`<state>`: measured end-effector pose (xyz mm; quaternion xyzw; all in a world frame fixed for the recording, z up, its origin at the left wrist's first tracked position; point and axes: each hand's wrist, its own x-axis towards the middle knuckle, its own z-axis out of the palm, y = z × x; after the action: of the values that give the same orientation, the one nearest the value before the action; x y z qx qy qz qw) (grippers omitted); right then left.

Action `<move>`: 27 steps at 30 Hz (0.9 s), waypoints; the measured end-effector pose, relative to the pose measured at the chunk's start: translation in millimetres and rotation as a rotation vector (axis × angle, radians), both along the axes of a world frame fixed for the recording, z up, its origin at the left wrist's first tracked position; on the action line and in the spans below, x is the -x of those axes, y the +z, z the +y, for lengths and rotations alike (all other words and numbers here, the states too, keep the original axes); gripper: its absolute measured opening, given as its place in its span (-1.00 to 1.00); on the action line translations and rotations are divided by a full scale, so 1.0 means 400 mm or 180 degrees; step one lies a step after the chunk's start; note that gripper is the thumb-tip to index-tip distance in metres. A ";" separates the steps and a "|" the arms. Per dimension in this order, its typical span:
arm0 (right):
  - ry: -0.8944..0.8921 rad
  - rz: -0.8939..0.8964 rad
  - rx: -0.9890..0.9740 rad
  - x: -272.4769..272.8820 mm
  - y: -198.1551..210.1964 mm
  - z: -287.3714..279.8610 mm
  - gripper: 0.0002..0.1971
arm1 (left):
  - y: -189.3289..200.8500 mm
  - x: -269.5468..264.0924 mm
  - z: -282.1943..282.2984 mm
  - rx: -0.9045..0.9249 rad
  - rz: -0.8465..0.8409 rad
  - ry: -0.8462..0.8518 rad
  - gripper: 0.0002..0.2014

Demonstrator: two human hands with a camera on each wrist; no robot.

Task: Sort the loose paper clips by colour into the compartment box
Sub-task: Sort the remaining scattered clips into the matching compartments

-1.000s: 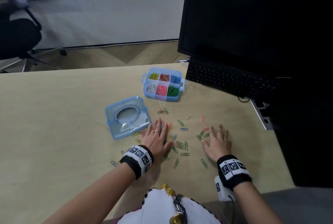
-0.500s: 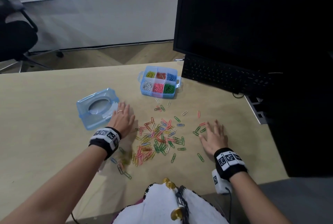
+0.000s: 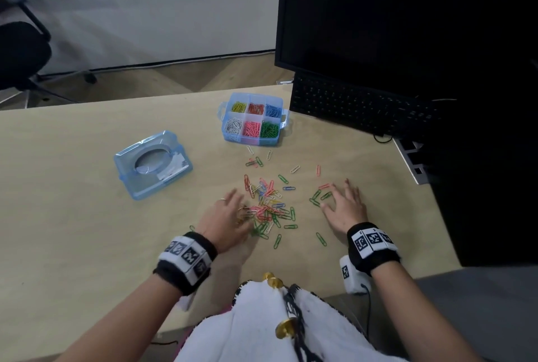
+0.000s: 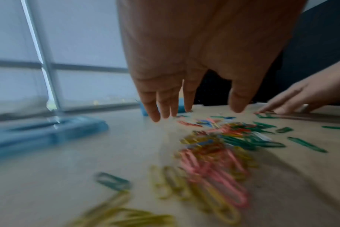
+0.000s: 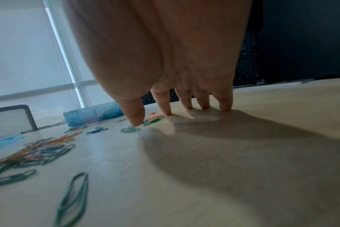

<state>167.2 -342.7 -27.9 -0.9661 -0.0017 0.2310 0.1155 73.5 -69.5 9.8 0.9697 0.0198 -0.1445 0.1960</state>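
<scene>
A heap of mixed-colour loose paper clips (image 3: 269, 207) lies mid-desk, also in the left wrist view as a blurred paper clip heap (image 4: 219, 147). Behind it stands the open blue compartment box (image 3: 252, 140), holding sorted yellow, red, blue, white, pink and green clips. My left hand (image 3: 230, 216) lies flat with straight fingers at the heap's left edge, over some clips. My right hand (image 3: 343, 204) rests flat, fingers spread, its fingertips (image 5: 135, 121) touching a few green clips (image 3: 318, 197) right of the heap. Neither hand holds anything.
The box's blue lid (image 3: 152, 165) lies on the desk to the left. A black keyboard (image 3: 358, 105) and a large monitor (image 3: 407, 21) stand at the back right. An office chair (image 3: 20, 50) is beyond the desk's far left edge.
My left hand swept right from beside the lid back to the heap's left edge, pushing clips closer together. The right hand has stayed in place.
</scene>
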 end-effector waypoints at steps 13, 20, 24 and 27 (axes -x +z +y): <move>-0.0139 0.0519 0.0132 0.156 0.041 -0.064 0.19 | -0.054 0.170 0.169 0.0180 0.0563 0.0972 -0.08; -0.0037 0.0635 0.0242 0.180 0.055 -0.063 0.18 | -0.084 0.078 0.063 0.0892 -0.0185 0.0594 -0.48; -0.0081 0.0761 0.0256 0.170 0.062 -0.052 0.19 | -0.066 0.029 -0.020 0.0826 -0.0450 0.0075 -0.35; -0.0076 0.0774 0.0263 0.171 0.062 -0.054 0.19 | -0.075 0.018 -0.044 0.0118 -0.0017 -0.0087 0.26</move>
<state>99.0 -364.2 -3.2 -0.9348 0.0333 0.3450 0.0776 66.4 -87.0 -20.3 0.9664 0.0034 -0.1450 0.2120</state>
